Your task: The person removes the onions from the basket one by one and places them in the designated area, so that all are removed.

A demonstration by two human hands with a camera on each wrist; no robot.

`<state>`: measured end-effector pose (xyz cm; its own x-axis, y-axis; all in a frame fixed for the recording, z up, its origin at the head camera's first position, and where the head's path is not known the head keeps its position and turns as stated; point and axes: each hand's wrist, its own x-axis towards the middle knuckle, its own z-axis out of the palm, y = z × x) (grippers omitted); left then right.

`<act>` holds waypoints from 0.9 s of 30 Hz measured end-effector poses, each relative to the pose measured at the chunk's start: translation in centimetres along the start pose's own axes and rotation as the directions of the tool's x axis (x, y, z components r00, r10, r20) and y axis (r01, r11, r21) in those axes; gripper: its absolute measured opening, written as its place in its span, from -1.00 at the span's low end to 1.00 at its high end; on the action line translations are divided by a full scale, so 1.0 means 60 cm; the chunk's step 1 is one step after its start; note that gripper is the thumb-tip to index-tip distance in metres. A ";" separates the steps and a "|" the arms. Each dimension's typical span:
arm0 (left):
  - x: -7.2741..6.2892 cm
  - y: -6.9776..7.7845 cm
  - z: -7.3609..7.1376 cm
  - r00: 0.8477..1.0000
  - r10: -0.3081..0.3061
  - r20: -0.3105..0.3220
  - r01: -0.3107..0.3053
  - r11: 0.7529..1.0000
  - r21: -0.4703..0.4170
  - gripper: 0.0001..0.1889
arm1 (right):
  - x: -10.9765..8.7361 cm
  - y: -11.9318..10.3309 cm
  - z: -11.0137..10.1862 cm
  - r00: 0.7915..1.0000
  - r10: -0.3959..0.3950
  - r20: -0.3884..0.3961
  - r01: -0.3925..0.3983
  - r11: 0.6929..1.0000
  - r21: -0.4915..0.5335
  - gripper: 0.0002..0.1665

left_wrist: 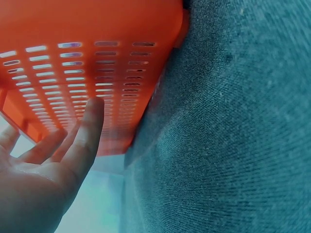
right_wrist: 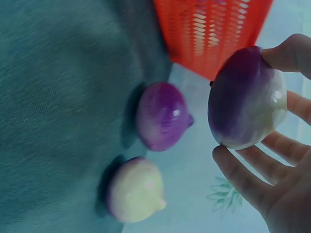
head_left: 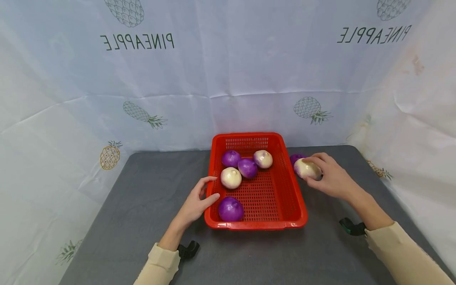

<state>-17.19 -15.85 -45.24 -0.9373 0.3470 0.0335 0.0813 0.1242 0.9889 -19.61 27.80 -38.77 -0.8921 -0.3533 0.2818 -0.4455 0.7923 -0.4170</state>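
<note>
My right hand [head_left: 332, 177] grips a cream-and-purple onion [head_left: 307, 169] just right of the basket. In the right wrist view, thumb and fingertips hold this onion [right_wrist: 248, 99] above the table. Below it lie a purple onion [right_wrist: 162, 116] and a cream onion [right_wrist: 136, 190]; in the head view the purple one [head_left: 295, 158] peeks out behind, the cream one is hidden. At the left rim of the red basket [head_left: 291, 190], my left hand [head_left: 194, 204] rests with fingers spread; the left wrist view shows its fingers [left_wrist: 87, 136] along the outer slotted wall.
Several onions sit inside the basket, among them a purple onion [head_left: 230, 209] near the front and a cream onion [head_left: 230, 178] at the left. A grey cloth [head_left: 153, 221] covers the table. Behind it hangs a white curtain [head_left: 228, 71] with pineapple prints.
</note>
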 end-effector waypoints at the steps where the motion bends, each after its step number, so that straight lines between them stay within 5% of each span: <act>1: 0.000 0.001 0.000 1.000 -0.002 -0.002 0.002 1.000 0.001 -0.39 | -0.001 0.004 0.002 1.000 0.006 0.007 -0.006 1.000 -0.011 -0.43; 27: 0.001 -0.001 0.000 1.000 0.011 -0.002 -0.011 1.000 0.015 -0.38 | -0.015 0.057 0.072 0.988 0.073 0.135 -0.061 0.994 -0.093 -0.38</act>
<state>-17.24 -15.82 -45.30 -0.9370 0.3463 0.0448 0.0967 0.1341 0.9862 -20.67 28.66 -44.20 -0.9243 -0.3583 0.1312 -0.3814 0.8552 -0.3509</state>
